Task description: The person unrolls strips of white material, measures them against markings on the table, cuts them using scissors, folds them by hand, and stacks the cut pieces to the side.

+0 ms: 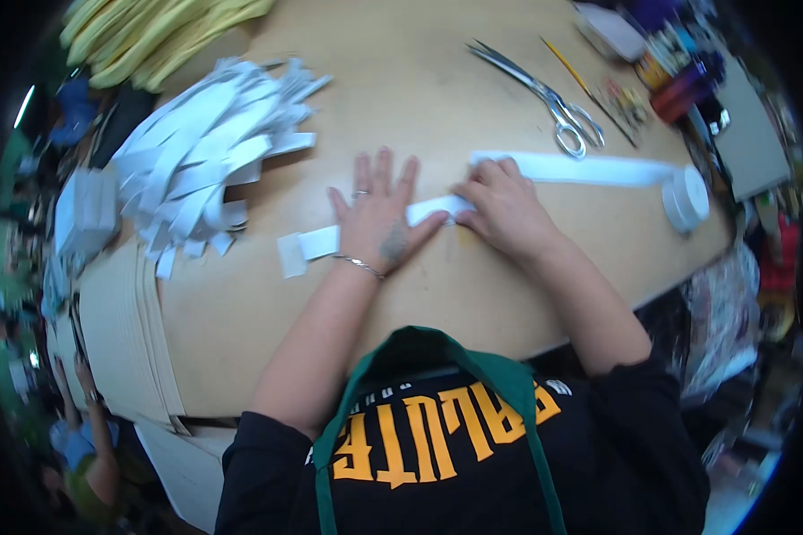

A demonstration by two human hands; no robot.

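My left hand [379, 218] lies flat with its fingers spread, pressing a short white strip [319, 242] against the table. A small whitish square [292, 256] sits at the strip's left end. My right hand [507, 203] is closed at the strip's right end, its thumb and fingers pinched together on it. Just beyond the right hand, a long white band [589, 168] runs to a white roll [685, 198] standing at the right. Part of the short strip is hidden under my left hand.
Metal scissors [544, 96] and a yellow pencil [573, 64] lie at the back right. Cut white strips [210, 147] are heaped at the left, below yellow fabric [156, 36]. A dark red bottle [687, 87] stands at the far right. Another person's arm [101, 437] shows lower left.
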